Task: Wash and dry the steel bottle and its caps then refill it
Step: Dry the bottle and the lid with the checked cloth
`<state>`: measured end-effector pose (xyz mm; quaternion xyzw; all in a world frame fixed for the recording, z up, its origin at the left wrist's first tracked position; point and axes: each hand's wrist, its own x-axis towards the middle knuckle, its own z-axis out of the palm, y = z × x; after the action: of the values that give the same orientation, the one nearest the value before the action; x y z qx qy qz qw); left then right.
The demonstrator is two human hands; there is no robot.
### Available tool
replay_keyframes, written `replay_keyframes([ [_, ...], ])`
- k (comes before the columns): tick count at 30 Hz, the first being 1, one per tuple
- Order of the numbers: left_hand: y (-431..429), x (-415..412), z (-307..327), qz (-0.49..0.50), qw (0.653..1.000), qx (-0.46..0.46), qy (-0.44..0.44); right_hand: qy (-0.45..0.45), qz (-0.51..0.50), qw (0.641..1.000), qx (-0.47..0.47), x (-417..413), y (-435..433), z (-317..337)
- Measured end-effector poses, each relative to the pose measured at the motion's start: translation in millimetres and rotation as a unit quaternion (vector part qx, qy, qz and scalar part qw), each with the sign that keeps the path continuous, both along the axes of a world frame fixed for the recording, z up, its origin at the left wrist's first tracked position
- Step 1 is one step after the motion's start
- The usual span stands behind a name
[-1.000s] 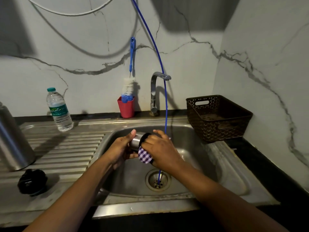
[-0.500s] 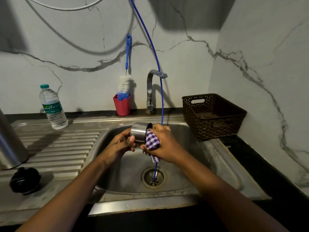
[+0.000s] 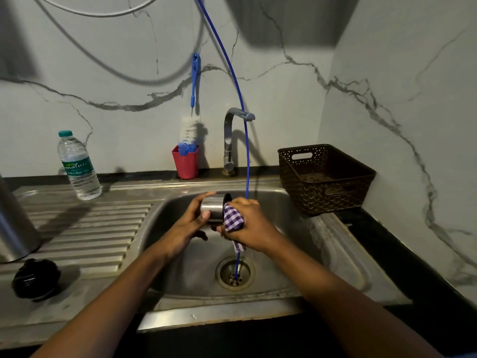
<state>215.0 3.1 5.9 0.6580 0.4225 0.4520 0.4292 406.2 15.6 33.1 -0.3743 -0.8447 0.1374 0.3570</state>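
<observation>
Above the sink (image 3: 180,270), the steel bottle (image 3: 13,228) stands at the far left of the bench (image 3: 85,228) with the black cap (image 3: 36,279) lying before it. The left hand (image 3: 189,223) has its fingers clamped round the steel cup cap (image 3: 212,208). The right hand (image 3: 254,231), fingers clamped on the checked cloth (image 3: 232,217), has shifted from beneath the cap to its open mouth, so it is probably drying the inside now.

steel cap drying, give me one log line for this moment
step: drying steel cap | left hand: grips cap | right hand: holds checked cloth against cap | place: over sink
</observation>
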Motion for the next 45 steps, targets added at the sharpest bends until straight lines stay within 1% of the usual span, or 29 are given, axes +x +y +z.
replay_keyframes([
  [1, 1, 1, 0, 0.003, 0.999, 0.001, -0.032, -0.011, 0.005, 1.0, 0.001, -1, -1, 1],
  [2, 1, 3, 0, 0.006, 0.998, -0.006, -0.065, -0.046, 0.017, 0.998, 0.036, -2, 0, 2],
  [4, 2, 3, 3, 0.012, 0.993, -0.038, -0.108, -0.159, 0.032, 0.971, 0.175, -3, 1, 0],
  [5, 2, 2, 5, 0.02, 0.992, -0.063, -0.103, -0.212, 0.033, 0.945, 0.247, -4, 1, -1],
  [7, 4, -1, 6, 0.037, 0.991, -0.114, -0.058, -0.261, 0.038, 0.911, 0.318, -6, 2, -3],
  [8, 3, -2, 5, 0.044, 0.991, -0.123, -0.038, -0.261, 0.038, 0.91, 0.32, -7, 2, -2],
  [9, 2, -1, 4, 0.051, 0.992, -0.115, -0.027, -0.252, 0.035, 0.922, 0.292, -7, 4, -4],
  [12, -4, 1, 2, 0.045, 0.998, -0.007, 0.043, -0.105, 0.026, 0.99, 0.087, -3, 7, -4],
  [13, -7, 3, 3, 0.029, 0.997, 0.03, 0.062, -0.07, 0.029, 0.996, 0.045, -1, 6, -3],
  [14, -8, 6, 3, 0.022, 0.996, 0.05, 0.068, -0.067, 0.03, 0.997, 0.029, 1, 5, -1],
  [16, -5, 8, 3, 0.045, 0.998, 0.023, 0.028, -0.129, 0.037, 0.989, 0.064, 3, 5, -1],
  [18, -3, 6, 6, 0.072, 0.994, -0.063, -0.047, -0.226, 0.046, 0.954, 0.191, -1, 3, -2],
  [20, -2, -1, 4, 0.049, 0.988, -0.141, -0.035, -0.261, 0.045, 0.912, 0.312, -3, 2, -2],
  [21, -3, -2, 4, 0.044, 0.987, -0.153, -0.02, -0.256, 0.042, 0.904, 0.339, -5, 2, -1],
  [23, -3, -1, 2, 0.062, 0.992, -0.105, -0.022, -0.235, 0.019, 0.915, 0.326, -6, 3, -1],
  [25, -6, 3, 2, 0.06, 0.998, 0.003, 0.011, -0.203, 0.017, 0.956, 0.212, -6, 6, 0],
  [26, -7, 6, 1, 0.047, 0.998, 0.043, 0.018, -0.193, 0.029, 0.967, 0.163, -5, 6, 0],
  [27, -9, 11, 3, 0.04, 0.998, 0.043, 0.012, -0.202, 0.036, 0.965, 0.163, -4, 6, -2],
  [30, -3, 10, 7, 0.074, 0.994, -0.07, -0.04, -0.254, 0.038, 0.92, 0.294, -1, 5, -6],
  [32, -2, 3, 10, 0.073, 0.987, -0.143, -0.032, -0.254, 0.054, 0.893, 0.369, -2, 2, -8],
  [33, -2, -1, 11, 0.057, 0.981, -0.182, -0.017, -0.255, 0.061, 0.887, 0.381, -4, 2, -8],
  [35, -4, -8, 9, 0.01, 0.97, -0.24, 0.024, -0.272, 0.084, 0.904, 0.318, -6, 4, -6],
  [36, -3, -10, 7, -0.007, 0.967, -0.249, 0.044, -0.273, 0.106, 0.924, 0.245, -5, 5, -5],
  [37, -4, -10, 8, -0.009, 0.969, -0.241, 0.055, -0.244, 0.134, 0.948, 0.155, -3, 5, -3],
  [38, -2, -11, 7, -0.002, 0.978, -0.2, 0.06, -0.184, 0.163, 0.968, 0.049, 1, 5, -1],
  [39, -1, -11, 8, 0.0, 0.988, -0.143, 0.051, -0.115, 0.181, 0.974, -0.065, 6, 3, 4],
  [41, -1, -12, 12, -0.034, 0.998, -0.05, 0.015, -0.007, 0.212, 0.942, -0.261, 18, 2, 9],
  [42, 0, -13, 12, -0.057, 0.998, -0.037, -0.004, 0.024, 0.226, 0.919, -0.323, 22, 2, 9],
  [45, -2, -11, 12, -0.114, 0.99, -0.056, -0.06, 0.053, 0.265, 0.876, -0.399, 28, 7, 7],
])
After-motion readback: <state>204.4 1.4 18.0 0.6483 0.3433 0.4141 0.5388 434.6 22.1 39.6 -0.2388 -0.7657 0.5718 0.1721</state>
